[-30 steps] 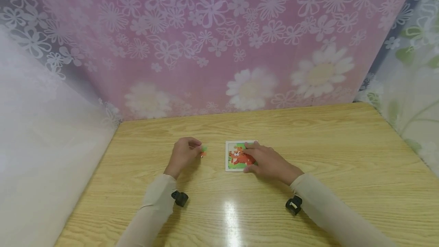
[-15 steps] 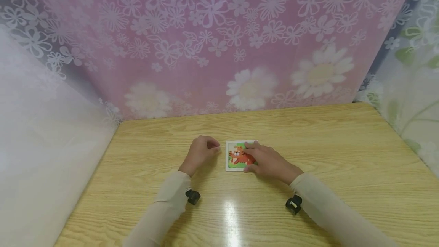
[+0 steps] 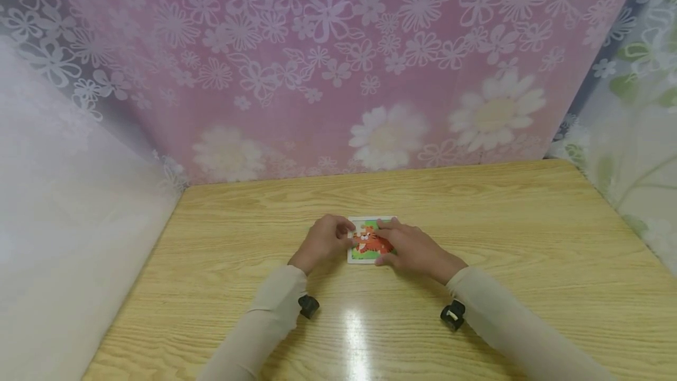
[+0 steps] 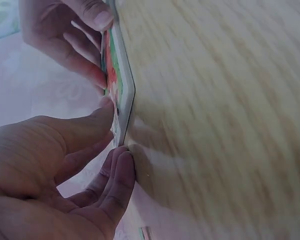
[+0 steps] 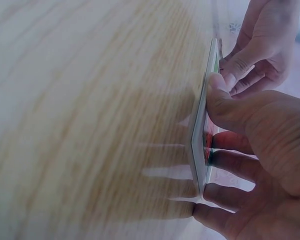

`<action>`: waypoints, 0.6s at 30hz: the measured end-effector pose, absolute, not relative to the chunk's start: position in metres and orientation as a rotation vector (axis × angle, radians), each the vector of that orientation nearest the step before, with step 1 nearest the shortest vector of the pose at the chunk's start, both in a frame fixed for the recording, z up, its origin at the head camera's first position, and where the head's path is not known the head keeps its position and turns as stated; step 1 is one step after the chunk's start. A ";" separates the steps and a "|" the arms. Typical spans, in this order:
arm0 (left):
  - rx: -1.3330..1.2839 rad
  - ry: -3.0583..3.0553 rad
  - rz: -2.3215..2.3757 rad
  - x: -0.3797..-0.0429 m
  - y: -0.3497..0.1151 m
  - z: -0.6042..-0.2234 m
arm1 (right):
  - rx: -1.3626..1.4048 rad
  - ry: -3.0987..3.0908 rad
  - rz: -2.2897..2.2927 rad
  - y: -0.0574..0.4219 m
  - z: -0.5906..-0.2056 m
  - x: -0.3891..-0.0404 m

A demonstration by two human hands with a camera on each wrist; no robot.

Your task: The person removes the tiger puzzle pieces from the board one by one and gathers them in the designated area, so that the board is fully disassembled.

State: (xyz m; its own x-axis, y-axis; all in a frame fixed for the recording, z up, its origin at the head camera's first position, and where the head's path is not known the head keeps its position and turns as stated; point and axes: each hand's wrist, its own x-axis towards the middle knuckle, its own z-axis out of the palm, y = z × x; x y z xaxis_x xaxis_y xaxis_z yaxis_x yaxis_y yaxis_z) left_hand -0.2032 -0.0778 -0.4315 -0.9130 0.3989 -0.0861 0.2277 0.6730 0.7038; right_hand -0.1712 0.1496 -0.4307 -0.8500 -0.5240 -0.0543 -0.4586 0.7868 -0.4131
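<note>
A small square jigsaw puzzle [image 3: 372, 246] with a white frame, showing an orange tiger on green, lies on the wooden table. My right hand [image 3: 418, 251] holds it from the right: in the right wrist view the thumb [image 5: 217, 95] is at the near edge, the fingers spread over the picture and far edge. At the left edge is my left hand [image 3: 325, 240], its thumb and index finger bent. In the left wrist view its thumb [image 4: 102, 117] meets the picture and other fingertips [image 4: 122, 160] are at the frame's edge. I cannot tell whether they pinch a piece.
A small red-and-green patch [image 4: 146, 233] shows at the bottom of the left wrist view. The wooden table [image 3: 476, 210] extends around the puzzle. A pink flowered curtain [image 3: 296, 75] hangs behind it, with pale sheeting [image 3: 79, 222] at the left side.
My left hand has moved right, from a small green-and-orange puzzle piece at its fingertips to the puzzle's left edge. That piece is out of sight in the head view. My right hand keeps its place.
</note>
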 end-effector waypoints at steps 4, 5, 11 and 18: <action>0.540 2.673 1.023 -0.204 -0.075 -0.432 | -0.783 2.814 -0.589 0.150 -0.431 -0.171; 0.542 2.675 1.018 -0.204 -0.075 -0.433 | -0.787 2.814 -0.588 0.150 -0.431 -0.171; 0.522 2.669 1.006 -0.205 -0.073 -0.433 | -0.783 2.818 -0.586 0.151 -0.432 -0.171; 0.518 2.652 1.026 -0.207 -0.072 -0.433 | -0.782 2.822 -0.580 0.150 -0.433 -0.171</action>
State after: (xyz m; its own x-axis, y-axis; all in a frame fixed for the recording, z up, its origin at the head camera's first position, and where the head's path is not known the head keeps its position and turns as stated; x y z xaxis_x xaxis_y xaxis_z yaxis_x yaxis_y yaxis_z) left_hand -0.2072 -0.0724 -0.4330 -0.9054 0.4119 -0.1029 0.2355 0.6889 0.6855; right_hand -0.1711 0.1502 -0.4330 -0.8512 -0.5227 -0.0461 -0.4621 0.7884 -0.4061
